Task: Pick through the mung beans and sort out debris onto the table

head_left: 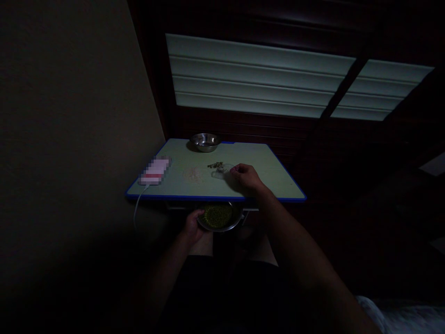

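Note:
Below the near edge of the table, my left hand (193,225) grips the left rim of a metal bowl (237,223). Small green beans (217,216) cover the bottom of that bowl. Over the tabletop, my right hand (246,176) has its fingers pinched on the edge of a small see-through object (222,170), whose exact kind is too faint to make out. Just beyond that object lies a little pile of brownish-green bits (214,164). A thin scatter of pale grains (193,174) is spread to its left.
A second metal bowl (206,144) stands at the back of the pale, blue-edged table (271,162). At the left lies a blurred pink, phone-like item (155,170) with a white cable (135,208) hanging off the edge. A wall (76,116) rises on the left; dark-framed slatted panels (257,79) stand behind.

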`<state>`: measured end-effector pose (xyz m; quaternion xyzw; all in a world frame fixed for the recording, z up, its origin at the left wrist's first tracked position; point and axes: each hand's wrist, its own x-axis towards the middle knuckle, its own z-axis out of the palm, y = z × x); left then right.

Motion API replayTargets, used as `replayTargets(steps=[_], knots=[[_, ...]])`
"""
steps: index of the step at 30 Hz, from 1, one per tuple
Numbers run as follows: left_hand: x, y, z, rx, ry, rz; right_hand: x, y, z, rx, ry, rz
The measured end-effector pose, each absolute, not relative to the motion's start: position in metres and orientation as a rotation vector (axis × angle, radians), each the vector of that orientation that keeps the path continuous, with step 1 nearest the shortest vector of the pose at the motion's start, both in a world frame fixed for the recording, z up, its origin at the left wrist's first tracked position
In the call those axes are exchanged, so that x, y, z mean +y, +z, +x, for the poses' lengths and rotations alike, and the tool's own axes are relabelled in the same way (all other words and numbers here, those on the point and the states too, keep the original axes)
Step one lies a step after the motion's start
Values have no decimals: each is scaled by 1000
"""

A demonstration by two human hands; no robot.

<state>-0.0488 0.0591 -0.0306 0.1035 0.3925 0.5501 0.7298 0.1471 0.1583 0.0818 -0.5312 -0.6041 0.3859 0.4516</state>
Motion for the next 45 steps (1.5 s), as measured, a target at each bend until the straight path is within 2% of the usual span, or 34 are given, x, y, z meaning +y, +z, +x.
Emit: replayTargets(steps=[8,16,35,45], knots=[[59,-31,-50,836,1253,211,185,62,147,-1405,600,-1363],[59,-25,-47,886,1261,210,186,56,152,-1392,448,-1340],[62,-25,-45,926,1255,194,185,55,149,-1484,549,-1325],[63,-29,-46,895,1255,186,181,59,150,-1418,478,-1378]])
